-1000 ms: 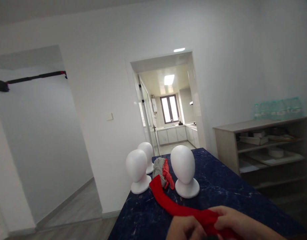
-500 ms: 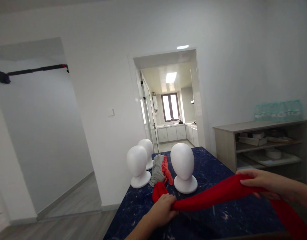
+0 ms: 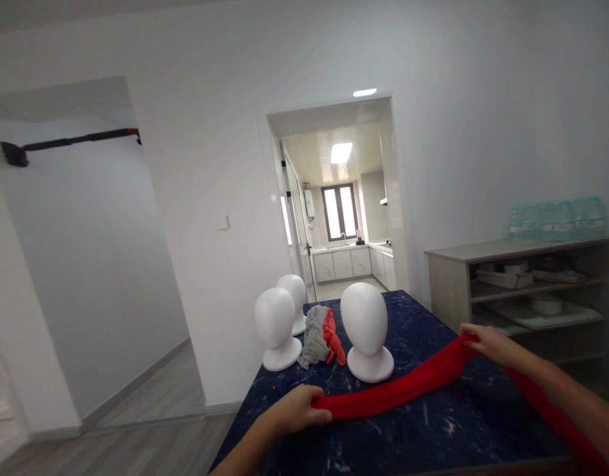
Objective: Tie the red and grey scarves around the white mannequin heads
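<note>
While your left hand [image 3: 297,411] pinches one end and your right hand [image 3: 487,342] grips farther along, the red scarf [image 3: 403,389] stretches low across the frame above the counter [image 3: 433,436]. It looks soft, light and limp, so hold it at bunched folds.

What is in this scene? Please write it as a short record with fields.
left hand: grips one end of the red scarf
right hand: holds the scarf further along, raised above the table
scarf: stretched between both hands, its tail hanging past the right arm
mannequin heads: three white ones, the nearest behind the scarf
cloth pile: grey and red, between the heads
shelf unit: at the right wall
</note>
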Demonstrator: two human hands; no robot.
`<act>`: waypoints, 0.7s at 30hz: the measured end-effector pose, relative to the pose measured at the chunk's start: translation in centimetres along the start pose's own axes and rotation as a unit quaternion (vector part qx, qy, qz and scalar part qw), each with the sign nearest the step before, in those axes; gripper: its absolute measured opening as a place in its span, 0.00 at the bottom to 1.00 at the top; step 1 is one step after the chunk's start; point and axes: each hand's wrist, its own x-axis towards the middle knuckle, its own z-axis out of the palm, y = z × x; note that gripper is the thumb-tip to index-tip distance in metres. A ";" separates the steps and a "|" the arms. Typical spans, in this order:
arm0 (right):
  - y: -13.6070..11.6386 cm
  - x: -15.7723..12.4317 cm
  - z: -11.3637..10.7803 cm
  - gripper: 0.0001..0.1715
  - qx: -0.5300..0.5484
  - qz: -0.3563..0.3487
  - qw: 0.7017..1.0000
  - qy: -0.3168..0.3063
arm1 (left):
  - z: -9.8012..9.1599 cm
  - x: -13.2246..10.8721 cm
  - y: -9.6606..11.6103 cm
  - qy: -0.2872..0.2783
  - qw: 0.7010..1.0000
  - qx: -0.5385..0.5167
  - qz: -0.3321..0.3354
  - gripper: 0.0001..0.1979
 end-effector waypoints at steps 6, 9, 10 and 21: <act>-0.8 -0.1 3.5 0.11 0.039 0.003 0.999 -0.008 | -1.0 -0.7 -2.5 -0.007 0.994 -0.096 -0.049 0.28; -0.5 -0.5 4.4 0.13 0.049 0.022 0.998 -0.024 | -1.8 -1.2 -3.4 -0.023 0.993 -0.093 -0.066 0.18; -0.3 -0.6 4.7 0.15 0.050 0.031 0.998 -0.029 | -2.0 -1.4 -3.8 -0.028 0.993 -0.091 -0.071 0.14; -0.9 -2.2 5.3 0.08 -0.081 0.028 0.996 -0.033 | -4.1 -1.8 -4.2 -0.003 0.978 -0.187 -0.093 0.22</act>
